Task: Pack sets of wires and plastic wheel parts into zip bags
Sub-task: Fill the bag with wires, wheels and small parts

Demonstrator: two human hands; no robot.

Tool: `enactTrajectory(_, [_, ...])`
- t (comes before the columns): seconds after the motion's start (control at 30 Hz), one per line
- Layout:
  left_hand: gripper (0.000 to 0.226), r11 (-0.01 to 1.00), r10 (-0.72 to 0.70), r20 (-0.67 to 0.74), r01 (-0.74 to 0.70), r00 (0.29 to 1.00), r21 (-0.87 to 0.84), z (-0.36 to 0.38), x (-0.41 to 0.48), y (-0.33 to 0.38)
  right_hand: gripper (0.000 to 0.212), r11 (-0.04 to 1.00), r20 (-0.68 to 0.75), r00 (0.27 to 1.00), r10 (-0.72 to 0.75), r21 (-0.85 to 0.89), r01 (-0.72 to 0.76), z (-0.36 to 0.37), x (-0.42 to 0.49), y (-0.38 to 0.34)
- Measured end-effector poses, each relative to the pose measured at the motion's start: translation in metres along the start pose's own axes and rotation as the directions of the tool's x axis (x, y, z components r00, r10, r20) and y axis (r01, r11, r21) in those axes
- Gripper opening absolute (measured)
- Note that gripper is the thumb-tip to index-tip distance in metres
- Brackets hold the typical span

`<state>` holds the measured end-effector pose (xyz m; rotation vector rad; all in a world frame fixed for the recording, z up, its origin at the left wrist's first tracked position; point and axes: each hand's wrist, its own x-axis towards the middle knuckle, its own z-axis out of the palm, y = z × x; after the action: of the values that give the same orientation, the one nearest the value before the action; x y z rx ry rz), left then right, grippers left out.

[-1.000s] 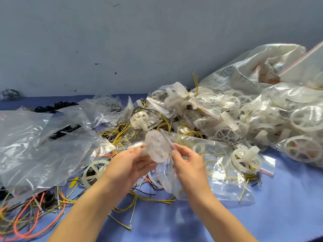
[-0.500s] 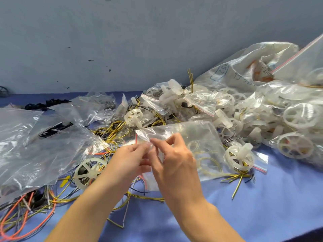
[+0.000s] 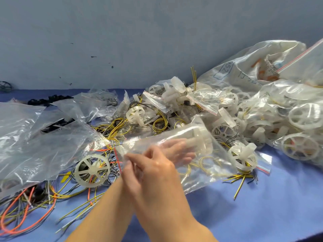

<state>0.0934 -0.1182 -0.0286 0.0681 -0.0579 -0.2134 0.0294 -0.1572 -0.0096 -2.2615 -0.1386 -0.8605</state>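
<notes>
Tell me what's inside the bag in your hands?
A white wheel part and yellow wire loops show through the zip bag. The right hand and blur hide the rest.

A scuffed grey-blue wall (image 3: 122,32) rises behind the blue tabletop (image 3: 279,206).

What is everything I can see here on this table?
zip bag: one, clear with red strip, centre, held up; holds a white wheel part and yellow wire loops
loose wheel: one, white, on wires, left of the zip bag
wired wheel: one, white, right of the zip bag
packed bags: a heap, clear, right
large bags: several, clear, left
loose wires: many, yellow and orange, lower left
black parts: a few, black, back left
table cover: one, blue, underneath
wall: one, grey, behind
right hand: one, grips the zip bag
left hand: one, at the bag's mouth, mostly behind the right hand
</notes>
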Motion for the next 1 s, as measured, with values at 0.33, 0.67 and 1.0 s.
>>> enactTrajectory(0.33, [0.057,-0.207,-0.335,-0.076,0.006,0.939,0.978,-0.001,0.020,-0.005,0.017,0.968,-0.064,0.966,0.249,0.060,-0.245,-0.007,0.008,0.054])
enactTrajectory(0.67, [0.022,-0.243,0.063,0.106,-0.087,0.992,0.966,0.033,0.032,0.136,0.017,0.926,-0.080,0.931,0.355,0.170,-0.338,-0.010,0.020,0.064])
enactTrajectory(1.0, [0.040,-0.783,-0.308,0.079,-0.300,0.948,0.545,-0.021,0.027,0.175,0.017,0.956,-0.067,0.955,0.288,0.079,-0.282,-0.012,0.019,0.065])
